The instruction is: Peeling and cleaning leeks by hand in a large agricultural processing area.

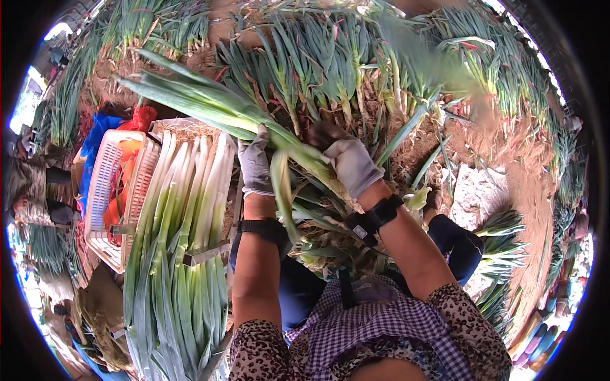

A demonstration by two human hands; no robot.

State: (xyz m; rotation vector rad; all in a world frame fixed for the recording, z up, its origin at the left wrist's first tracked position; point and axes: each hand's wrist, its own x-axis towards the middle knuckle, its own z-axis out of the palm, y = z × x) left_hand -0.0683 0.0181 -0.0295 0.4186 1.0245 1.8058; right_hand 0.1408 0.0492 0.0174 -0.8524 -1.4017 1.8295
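A large leek (235, 114) lies slantwise in front of me, its broad green leaves pointing to the far left and its paler stem toward the right. My left hand (255, 164), in a pale glove, is closed around it just below the leaves. Farther along, my right hand (352, 162), gloved with dirty dark fingertips, closes at the stem; its exact hold is partly hidden. One yellowish leaf (281, 184) hangs down between my hands. Left of me, trimmed leeks (184, 190) with white stems lie side by side in a metal-edged rack, roots at the far end.
A pink-white plastic basket (98, 190) holding orange and red material stands at the left. Untrimmed leeks (343, 57) cover the ground ahead. Stripped leaves (324, 222) lie below my hands. A white sack (480, 193) and more leeks (502, 241) are at the right. Another person (38, 190) is at far left.
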